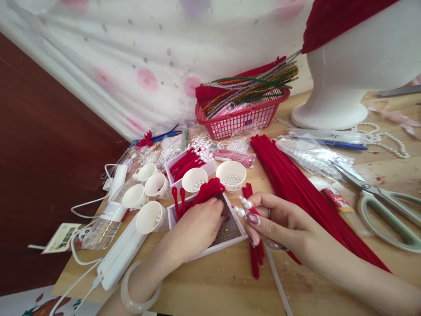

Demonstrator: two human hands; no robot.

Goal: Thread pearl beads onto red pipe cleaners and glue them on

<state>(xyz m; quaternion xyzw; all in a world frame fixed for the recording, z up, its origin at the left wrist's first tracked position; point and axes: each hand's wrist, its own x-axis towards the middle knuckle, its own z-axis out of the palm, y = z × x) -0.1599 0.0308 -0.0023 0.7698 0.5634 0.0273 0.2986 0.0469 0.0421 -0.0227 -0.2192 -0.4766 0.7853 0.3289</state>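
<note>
My left hand [200,226] reaches into a shallow white box [210,251], its fingertips hidden behind the hand. The box holds looped red chenille stems [210,189] and many tiny beads [232,230]. To the right, my right hand [276,219] is closed in a pinch on white pearl beads [240,211], which point toward the box. A bit of red shows between the fingers, apparently a stem under the pearls. Below this hand, short red chenille strips [255,261] lie on the table.
Paper cups [231,175], some with pearls, stand behind and left of the box. Long red chenille stems [296,188] and scissors [378,197] lie to the right. A red basket [243,118] and a white mannequin stand [329,101] are behind. A power strip [121,254] and bottle [105,224] are left.
</note>
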